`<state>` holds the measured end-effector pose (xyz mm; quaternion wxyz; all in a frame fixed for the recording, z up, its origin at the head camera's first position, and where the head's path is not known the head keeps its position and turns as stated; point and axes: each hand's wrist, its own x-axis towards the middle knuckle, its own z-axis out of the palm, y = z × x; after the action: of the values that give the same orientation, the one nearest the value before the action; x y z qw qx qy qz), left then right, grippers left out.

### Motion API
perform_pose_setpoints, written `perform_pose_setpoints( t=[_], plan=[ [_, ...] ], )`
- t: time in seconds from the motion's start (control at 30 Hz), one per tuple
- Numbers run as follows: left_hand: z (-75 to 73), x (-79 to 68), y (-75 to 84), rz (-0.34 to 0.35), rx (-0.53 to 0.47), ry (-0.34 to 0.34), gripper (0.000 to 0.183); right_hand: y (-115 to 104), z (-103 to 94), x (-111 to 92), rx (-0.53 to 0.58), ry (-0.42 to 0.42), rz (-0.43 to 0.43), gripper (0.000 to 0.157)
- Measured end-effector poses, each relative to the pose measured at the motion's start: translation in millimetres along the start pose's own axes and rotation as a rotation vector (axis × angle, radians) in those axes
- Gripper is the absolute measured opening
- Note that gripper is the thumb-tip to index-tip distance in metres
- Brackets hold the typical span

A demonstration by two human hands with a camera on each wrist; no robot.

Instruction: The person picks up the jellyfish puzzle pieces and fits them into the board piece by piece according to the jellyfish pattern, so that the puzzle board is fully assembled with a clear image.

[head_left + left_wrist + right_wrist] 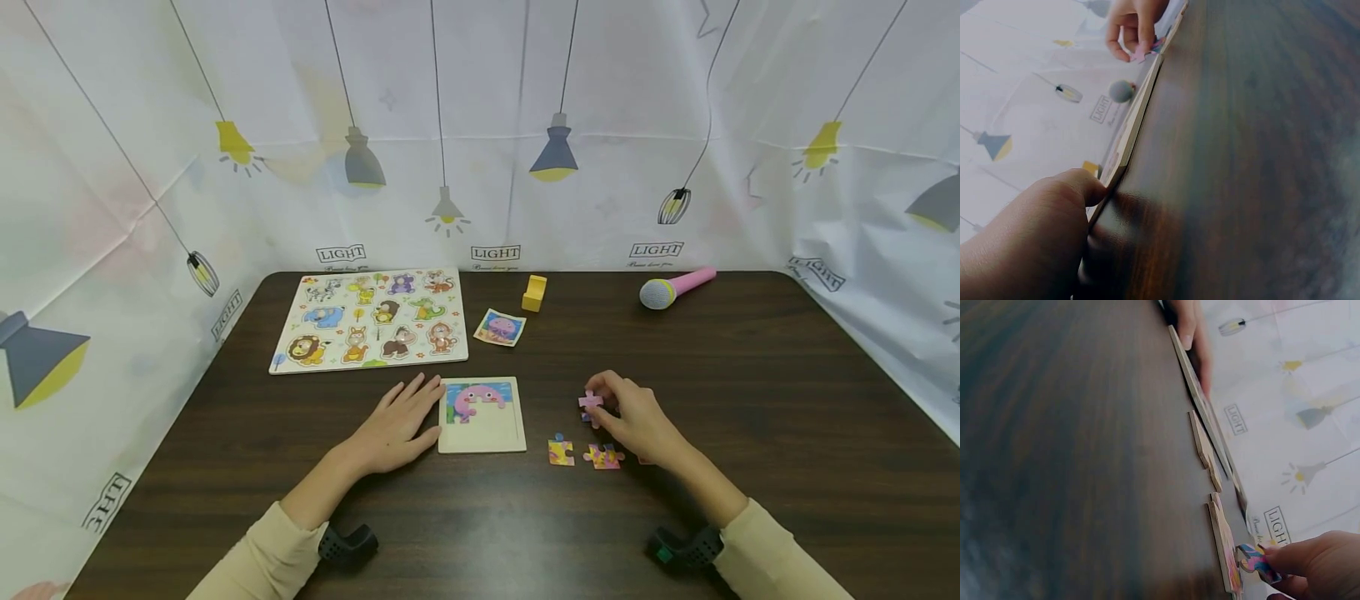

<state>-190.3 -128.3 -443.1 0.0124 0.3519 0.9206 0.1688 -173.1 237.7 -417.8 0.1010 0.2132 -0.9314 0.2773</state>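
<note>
While the spread left hand (390,429) braces the board (495,431), the right hand (636,422), pinching a pink piece (590,401), should align it.

We see the right hand (1319,562) low in the frame, pinching a colourful puzzle piece (1259,564). Just beside it a flat piece (1222,547) lies on the dark table (1085,450); whether the two touch, we cannot quite tell. Higher up we find another piece (1202,447), then a thin board (1192,378), the left hand (1189,328) at its upper end. A white sheet (1285,375) hangs behind.
</note>
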Motion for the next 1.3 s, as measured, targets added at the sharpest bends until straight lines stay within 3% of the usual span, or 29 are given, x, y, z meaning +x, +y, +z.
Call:
perform_pose_setpoints(
  t=[0.2,0.5,0.83,1.3],
  plan=[
    [-1.0,-0.1,0.7,-0.008,-0.001,-0.013,0.060,-3,0.7,3,0.066,0.011,-0.022,0.018],
    [-1.7,-0.1,1.8,-0.009,0.010,-0.013,0.060,-17,4.9,12,0.128,0.008,0.010,0.017],
    [-2.3,0.0,2.1,-0.009,0.008,-0.014,0.059,-31,17.5,27,0.113,0.004,-0.022,0.022],
    [-2.6,0.6,1.9,-0.019,0.012,-0.024,0.060,-52,36.2,43,0.182,-0.057,-0.031,0.018]
  ],
)
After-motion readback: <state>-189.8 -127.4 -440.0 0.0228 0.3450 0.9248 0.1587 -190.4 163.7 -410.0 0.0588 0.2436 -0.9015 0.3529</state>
